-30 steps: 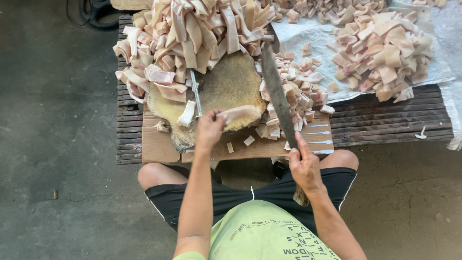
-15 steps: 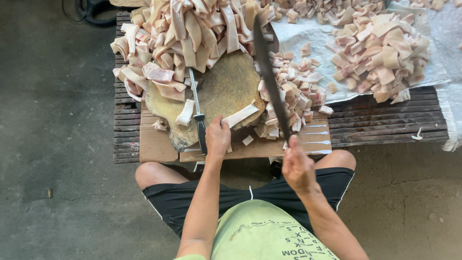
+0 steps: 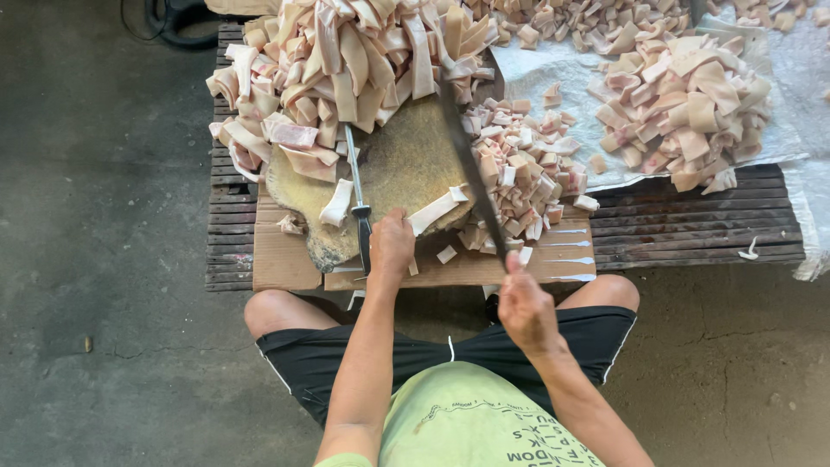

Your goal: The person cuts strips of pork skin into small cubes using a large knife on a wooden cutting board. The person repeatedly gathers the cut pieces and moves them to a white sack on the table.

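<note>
At the far left, bare concrete floor (image 3: 95,259) runs beside a low slatted wooden pallet (image 3: 229,251). On its left part a tall heap of long pale-pink meat strips (image 3: 346,60) is piled, spilling onto the back of a round, worn chopping block (image 3: 406,164). The block sits on a sheet of cardboard (image 3: 285,259). A sharpening steel (image 3: 356,186) lies across the block's left side, with one loose strip (image 3: 335,203) just beside it.

The left hand (image 3: 391,246) rests at the block's near edge, fingers curled down onto the end of a single strip (image 3: 434,210) that lies slanted on the block; the steel's dark handle is just beside this hand.

The right hand (image 3: 523,307) is clenched around the handle of a long dark knife (image 3: 471,169), held above the lap, its blade slanting up and away over the block's right edge, just right of the held strip. Whether the blade touches the wood cannot be told.

Right of the blade a mound of small cut pieces (image 3: 519,169) crowds the block's edge. Further right, a white sheet (image 3: 553,73) carries a larger pile of chunks (image 3: 683,112).
</note>
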